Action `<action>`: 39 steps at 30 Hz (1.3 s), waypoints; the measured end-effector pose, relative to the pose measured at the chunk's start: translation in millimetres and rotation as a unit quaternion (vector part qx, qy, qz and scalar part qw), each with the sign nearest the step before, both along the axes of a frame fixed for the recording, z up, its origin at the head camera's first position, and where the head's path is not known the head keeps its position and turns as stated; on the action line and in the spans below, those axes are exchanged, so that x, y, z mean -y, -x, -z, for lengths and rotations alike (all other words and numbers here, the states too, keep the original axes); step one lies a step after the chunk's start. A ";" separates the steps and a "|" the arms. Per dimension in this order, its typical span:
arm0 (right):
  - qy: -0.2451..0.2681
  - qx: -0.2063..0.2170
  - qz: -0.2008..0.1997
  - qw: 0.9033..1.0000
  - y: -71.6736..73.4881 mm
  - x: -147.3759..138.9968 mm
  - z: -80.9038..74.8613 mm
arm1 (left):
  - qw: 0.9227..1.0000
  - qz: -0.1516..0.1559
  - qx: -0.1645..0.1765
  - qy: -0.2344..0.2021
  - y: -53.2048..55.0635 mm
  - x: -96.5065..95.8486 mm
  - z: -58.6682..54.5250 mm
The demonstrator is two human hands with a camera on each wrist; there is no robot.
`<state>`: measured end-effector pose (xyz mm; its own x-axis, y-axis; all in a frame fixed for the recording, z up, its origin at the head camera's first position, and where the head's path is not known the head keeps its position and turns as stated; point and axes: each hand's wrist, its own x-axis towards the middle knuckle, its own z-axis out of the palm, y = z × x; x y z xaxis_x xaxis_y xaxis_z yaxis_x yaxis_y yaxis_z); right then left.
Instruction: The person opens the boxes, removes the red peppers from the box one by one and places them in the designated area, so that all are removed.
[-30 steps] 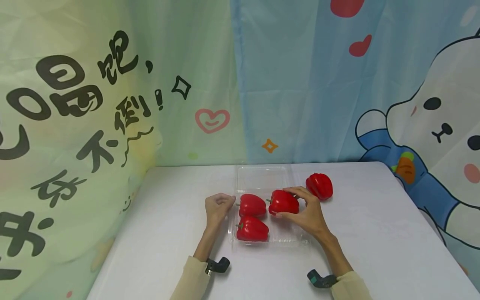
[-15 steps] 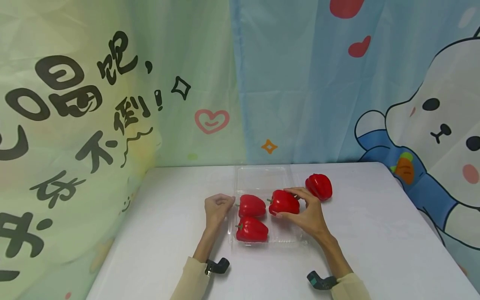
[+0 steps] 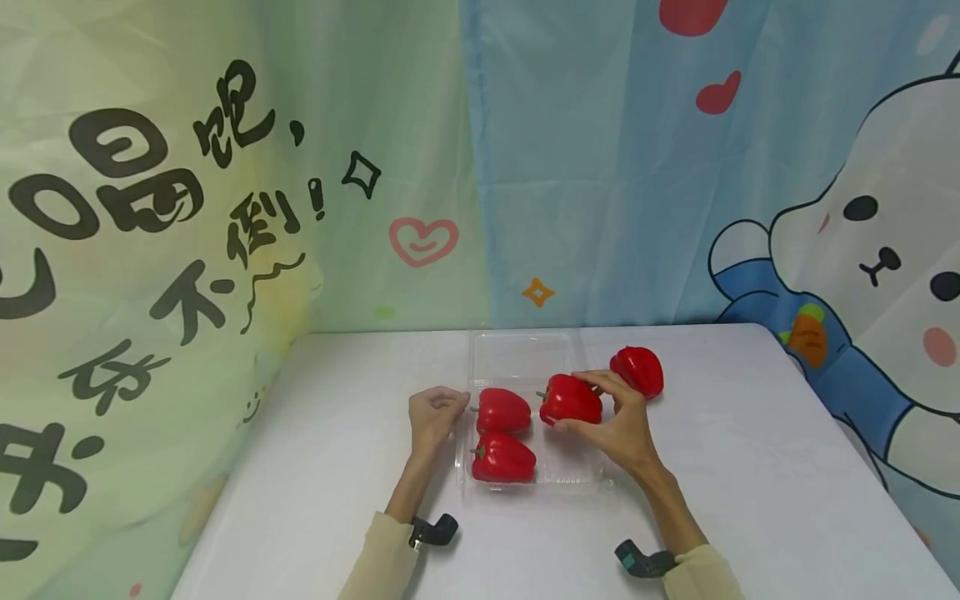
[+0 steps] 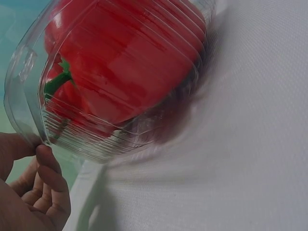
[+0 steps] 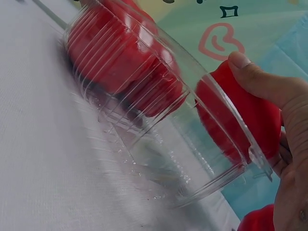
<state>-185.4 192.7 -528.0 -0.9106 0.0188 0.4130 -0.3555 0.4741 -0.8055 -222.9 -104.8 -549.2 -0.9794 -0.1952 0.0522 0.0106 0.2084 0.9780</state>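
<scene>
Head view: with the right hand [image 3: 628,428], holds a red bell pepper [image 3: 570,400] at the right rear of a clear plastic box [image 3: 573,467] — thumb on the near side, fingers on the far side, spread about as wide as the pepper. Probably gripped across the flanks to leave the stem end, pointing away from the palm, free of the fingers. In the right wrist view, shows partly through the clear wall and seems raised; cannot tell of any contact with the box floor. With the left hand [image 3: 431,422], pinches the box rim narrowly between thumb and index finger — likely to steady a light box without crowding the inside. Just right of those fingertips, shows a rear-left pepper [image 3: 504,411] and, closer to the wrist, a front-left pepper [image 3: 504,457], seemingly kept to that side to leave bare floor near the right thumb. Beyond the fingertips of both hands, shows the lid [image 3: 525,354] laid back, presumably out of reach's way. Just beyond the right knuckles, outside the box, shows a fourth pepper [image 3: 637,371] on the white table [image 3: 337,467].
</scene>
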 end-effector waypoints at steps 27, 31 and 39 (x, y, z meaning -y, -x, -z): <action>0.032 -0.025 0.001 0.999 1.0 -16.8 -9.6 | 1.000 0.001 -0.005 0.000 1.4 -2.0 1.0; 0.033 -0.024 0.005 0.999 0.1 -19.0 -10.0 | 1.000 0.003 -0.002 -0.003 0.3 -2.1 0.1; 0.016 -0.017 0.029 0.999 -1.1 -22.4 -11.0 | 1.000 -0.008 -0.001 0.001 -0.7 -1.6 -0.7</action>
<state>-184.3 215.0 -517.0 -0.8935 0.0838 0.4412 -0.3552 0.4693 -0.8085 -222.2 -103.2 -548.5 -0.9761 -0.2102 0.0543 0.0090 0.2110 0.9774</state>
